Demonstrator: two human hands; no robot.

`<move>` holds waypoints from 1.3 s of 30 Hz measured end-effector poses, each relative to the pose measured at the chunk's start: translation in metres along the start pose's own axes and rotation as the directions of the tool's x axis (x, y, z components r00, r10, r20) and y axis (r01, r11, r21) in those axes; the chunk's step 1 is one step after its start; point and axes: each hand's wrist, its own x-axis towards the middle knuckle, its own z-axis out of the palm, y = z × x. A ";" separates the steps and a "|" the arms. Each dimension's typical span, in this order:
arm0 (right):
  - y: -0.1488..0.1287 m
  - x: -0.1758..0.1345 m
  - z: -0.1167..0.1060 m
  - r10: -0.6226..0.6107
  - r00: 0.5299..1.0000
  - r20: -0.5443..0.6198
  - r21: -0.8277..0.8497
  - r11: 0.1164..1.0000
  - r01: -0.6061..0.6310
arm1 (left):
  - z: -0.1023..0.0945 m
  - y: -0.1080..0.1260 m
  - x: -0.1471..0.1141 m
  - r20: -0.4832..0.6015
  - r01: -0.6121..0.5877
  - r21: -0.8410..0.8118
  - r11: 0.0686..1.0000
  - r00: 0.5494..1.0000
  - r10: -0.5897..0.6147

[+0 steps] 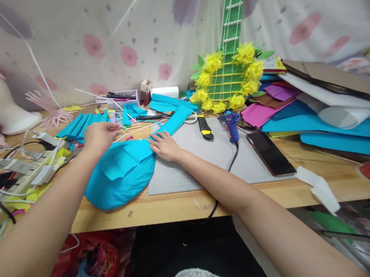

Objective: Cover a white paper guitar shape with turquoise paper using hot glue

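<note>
A blue crepe-paper-covered form (121,181) with a rounded body lies at the table's front, and a long flat blue strip (179,120) runs up and right from it. My right hand (165,147) lies with fingers spread over the place where strip and body meet. Above the body's upper left edge is my left hand (100,136), its fingers bent together near the clutter; what they hold, if anything, is too small to make out. Pleated blue paper (81,126) lies just beyond my left hand.
A grey cutting mat (187,176) bears a utility knife (205,127), a blue glue gun (232,126) and a phone (271,153). Behind stands a green paper guitar (231,46) with yellow flowers. Coloured paper (323,120) is piled right; a power strip (19,179) lies left.
</note>
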 end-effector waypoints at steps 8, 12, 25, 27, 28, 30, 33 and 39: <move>0.011 -0.003 0.000 -0.055 0.998 0.019 0.040 0.998 0.054 | -0.001 0.000 0.000 0.147 -0.088 -0.045 0.995 0.985 0.093; 0.014 -0.005 -0.001 -0.103 0.995 0.009 0.043 0.994 0.102 | -0.001 -0.001 -0.003 0.140 -0.066 -0.040 0.997 0.988 0.071; 0.013 -0.006 -0.006 -0.118 0.991 0.059 0.019 0.993 0.117 | 0.029 0.016 -0.018 0.209 -0.528 0.109 0.842 0.841 0.500; 0.015 -0.004 -0.004 -0.098 0.993 0.067 0.071 0.993 0.093 | 0.037 0.015 -0.023 0.281 -0.694 0.083 0.716 0.705 0.651; 0.016 -0.003 -0.002 -0.093 0.994 0.057 0.085 0.992 0.088 | 0.040 0.013 -0.026 0.317 -0.736 0.073 0.673 0.657 0.684; 0.016 -0.004 0.002 -0.098 0.995 0.021 0.080 0.992 0.096 | 0.043 0.010 -0.032 0.386 -0.764 0.068 0.642 0.613 0.689; 0.014 -0.008 0.006 -0.116 0.993 -0.007 0.035 0.993 0.116 | 0.044 0.007 -0.038 0.460 -0.770 0.067 0.634 0.588 0.665; 0.015 -0.010 0.006 -0.135 0.991 -0.012 0.011 0.991 0.135 | 0.042 0.004 -0.041 0.494 -0.771 0.053 0.635 0.573 0.654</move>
